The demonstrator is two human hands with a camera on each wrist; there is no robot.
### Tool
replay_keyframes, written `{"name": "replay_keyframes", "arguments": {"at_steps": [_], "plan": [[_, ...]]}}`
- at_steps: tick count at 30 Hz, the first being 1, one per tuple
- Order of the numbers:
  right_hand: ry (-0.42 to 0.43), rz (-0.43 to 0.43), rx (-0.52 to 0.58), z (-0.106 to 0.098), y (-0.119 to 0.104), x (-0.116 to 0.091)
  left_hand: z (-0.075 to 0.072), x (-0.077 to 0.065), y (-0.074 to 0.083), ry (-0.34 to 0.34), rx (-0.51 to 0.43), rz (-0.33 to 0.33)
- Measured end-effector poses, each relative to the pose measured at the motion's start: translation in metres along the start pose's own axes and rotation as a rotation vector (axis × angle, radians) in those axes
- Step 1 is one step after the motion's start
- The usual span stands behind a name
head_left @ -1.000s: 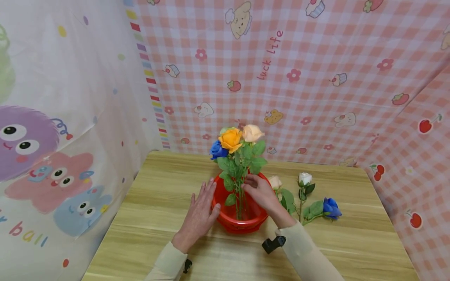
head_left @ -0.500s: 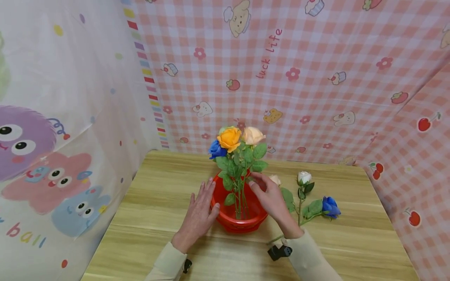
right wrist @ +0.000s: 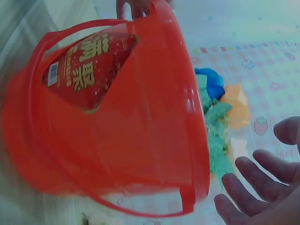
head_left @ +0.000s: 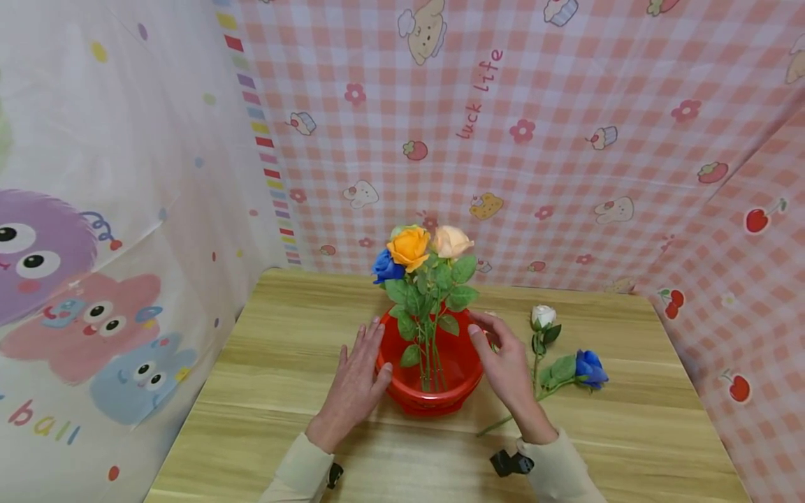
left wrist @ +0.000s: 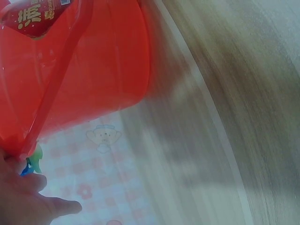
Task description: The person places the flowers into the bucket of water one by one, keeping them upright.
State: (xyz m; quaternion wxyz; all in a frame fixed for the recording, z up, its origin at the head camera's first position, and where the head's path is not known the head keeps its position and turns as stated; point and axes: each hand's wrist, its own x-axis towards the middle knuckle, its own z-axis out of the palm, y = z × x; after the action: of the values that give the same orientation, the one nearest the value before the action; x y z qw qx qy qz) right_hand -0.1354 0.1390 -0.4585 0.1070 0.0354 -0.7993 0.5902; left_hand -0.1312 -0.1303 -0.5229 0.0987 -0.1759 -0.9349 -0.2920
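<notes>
A red bucket [head_left: 429, 405] stands on the table with several long-stemmed roses upright in it. Their blooms are an orange rose [head_left: 409, 249], a peach rose [head_left: 451, 242], a blue rose [head_left: 386, 267] and a greenish one partly hidden behind the orange. My left hand [head_left: 356, 384] rests on the bucket's left rim, fingers straight. My right hand [head_left: 506, 363] is over the right rim with fingers spread and nothing between them. In the right wrist view its fingers [right wrist: 262, 180] are apart from the bucket, whose side bears a dark red label [right wrist: 91, 70] and a hanging handle.
Right of the bucket lie a white rose [head_left: 544, 317] and a second blue rose [head_left: 590, 370], stems toward the front. Another bloom is mostly hidden behind my right hand. A pink checked cloth [head_left: 390, 168] hangs along the table's back edge.
My right hand has left the stems inside the bucket and moved right to the rim, its fingers spreading. The peach rose stays standing with the others. My left hand has kept its place.
</notes>
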Motion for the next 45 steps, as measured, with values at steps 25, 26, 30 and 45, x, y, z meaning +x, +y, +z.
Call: {"name": "replay_keyframes", "arguments": {"at_steps": [25, 26, 30, 45], "plan": [[0.247, 0.084, 0.0, -0.052, 0.029, -0.016, 0.001, 0.001, -0.002, 0.016, -0.003, 0.007], [0.256, 0.085, -0.011, -0.053, 0.03, -0.016, 0.001, 0.001, -0.002, 0.02, -0.005, 0.01], [0.276, 0.11, -0.028, -0.061, 0.038, -0.02, 0.0, 0.002, -0.002, 0.026, -0.006, 0.018], [0.287, 0.162, 0.008, -0.082, 0.07, -0.038, 0.001, 0.001, -0.002, 0.009, -0.008, 0.005]]}}
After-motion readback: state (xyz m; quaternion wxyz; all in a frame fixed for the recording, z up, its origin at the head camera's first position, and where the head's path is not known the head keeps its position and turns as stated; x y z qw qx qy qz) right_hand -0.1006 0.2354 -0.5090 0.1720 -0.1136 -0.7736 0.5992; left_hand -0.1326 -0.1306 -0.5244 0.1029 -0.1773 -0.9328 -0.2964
